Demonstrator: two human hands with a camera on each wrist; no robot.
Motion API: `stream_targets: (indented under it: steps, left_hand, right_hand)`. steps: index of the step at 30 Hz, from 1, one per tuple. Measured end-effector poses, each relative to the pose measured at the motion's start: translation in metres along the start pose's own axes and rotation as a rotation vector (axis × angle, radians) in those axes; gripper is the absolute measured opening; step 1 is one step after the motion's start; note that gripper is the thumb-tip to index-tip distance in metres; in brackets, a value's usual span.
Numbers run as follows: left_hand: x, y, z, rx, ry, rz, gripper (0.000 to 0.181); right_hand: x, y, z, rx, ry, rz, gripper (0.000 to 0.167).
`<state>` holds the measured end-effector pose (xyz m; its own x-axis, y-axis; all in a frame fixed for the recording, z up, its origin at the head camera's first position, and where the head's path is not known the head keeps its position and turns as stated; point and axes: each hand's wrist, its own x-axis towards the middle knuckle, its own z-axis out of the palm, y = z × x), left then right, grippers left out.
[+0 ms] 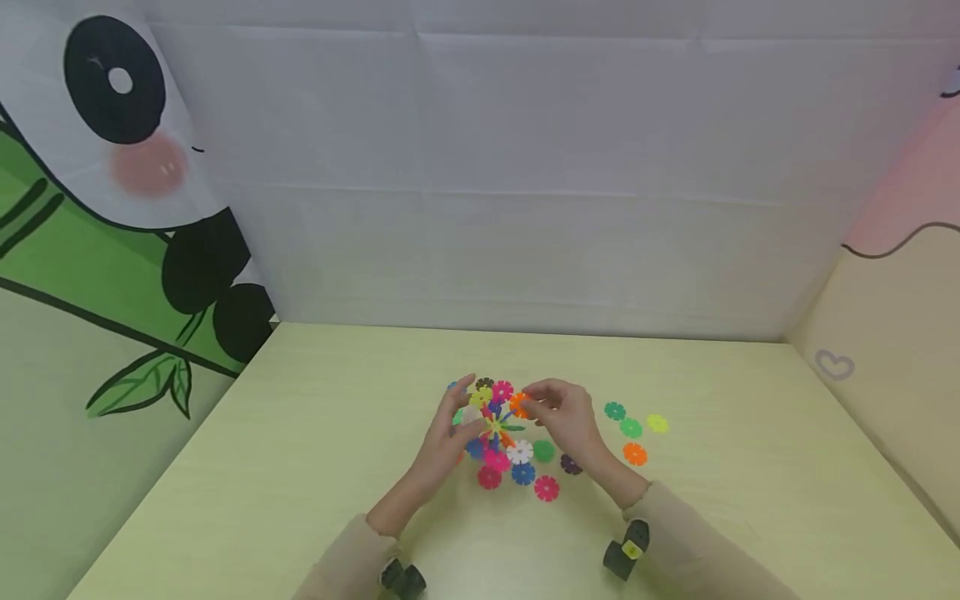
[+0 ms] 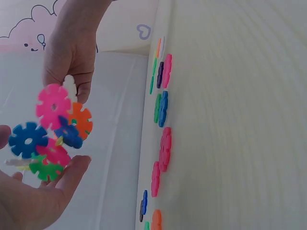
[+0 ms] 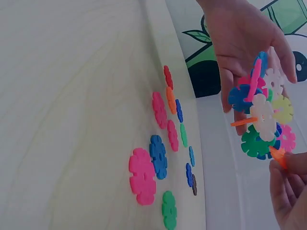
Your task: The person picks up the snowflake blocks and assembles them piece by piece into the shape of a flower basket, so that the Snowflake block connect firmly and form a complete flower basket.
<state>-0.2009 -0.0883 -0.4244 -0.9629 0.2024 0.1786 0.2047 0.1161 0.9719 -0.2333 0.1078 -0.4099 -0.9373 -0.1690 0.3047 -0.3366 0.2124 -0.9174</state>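
Observation:
A cluster of interlocked notched plastic discs [image 1: 495, 427], in pink, blue, white, green, yellow and orange, is held above the table. My left hand [image 1: 442, 437] grips it from the left, thumb and fingers around its side, as the left wrist view also shows. At its right side my right hand [image 1: 573, 421] pinches an orange notched disc [image 3: 278, 157] between thumb and fingers. That disc meets the cluster's edge in the right wrist view; whether it is slotted in, I cannot tell. Some discs of the cluster are hidden behind others.
Loose discs lie flat beneath and around the hands, among them a pink disc [image 1: 547, 488] and a blue disc [image 1: 523, 474]. Farther right lie a few more, including an orange disc [image 1: 634, 453] and a yellow disc [image 1: 657, 423]. A white cloth wall [image 1: 525, 183] closes the table's back.

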Motion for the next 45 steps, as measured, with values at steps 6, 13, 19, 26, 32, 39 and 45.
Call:
stream_targets:
  steps: [6,13,19,26,32,39,45]
  left_hand:
    - [-0.005,-0.004,-0.006,0.067,-0.084,-0.055,0.064]
    - [-0.008,-0.011,-0.019,0.068,-0.1,-0.037,0.057]
    - [-0.014,-0.014,-0.037,0.019,-0.018,-0.097,0.057]
    - [-0.023,-0.012,-0.069,0.02,0.047,-0.119,0.058]
    - [-0.029,-0.01,-0.081,-0.017,0.046,-0.194,0.057]
    - [-0.028,-0.011,-0.077,-0.023,-0.003,-0.17,0.057]
    - [-0.021,-0.012,-0.07,-0.021,-0.001,-0.167,0.057]
  right_hand:
    - [0.008,0.007,-0.001,-0.061,-0.121,-0.079,0.012]
    - [0.016,0.009,0.001,-0.046,-0.289,-0.101,0.014]
    - [0.029,0.01,0.009,-0.029,-0.382,-0.057,0.021]
    - [0.057,0.032,0.013,-0.113,-0.421,0.028,0.027]
    - [0.073,0.057,0.026,-0.215,-0.486,0.123,0.031]
    - [0.081,0.067,0.04,-0.384,-0.515,0.136,0.032]
    - [0.082,0.066,0.039,-0.482,-0.536,0.131,0.023]
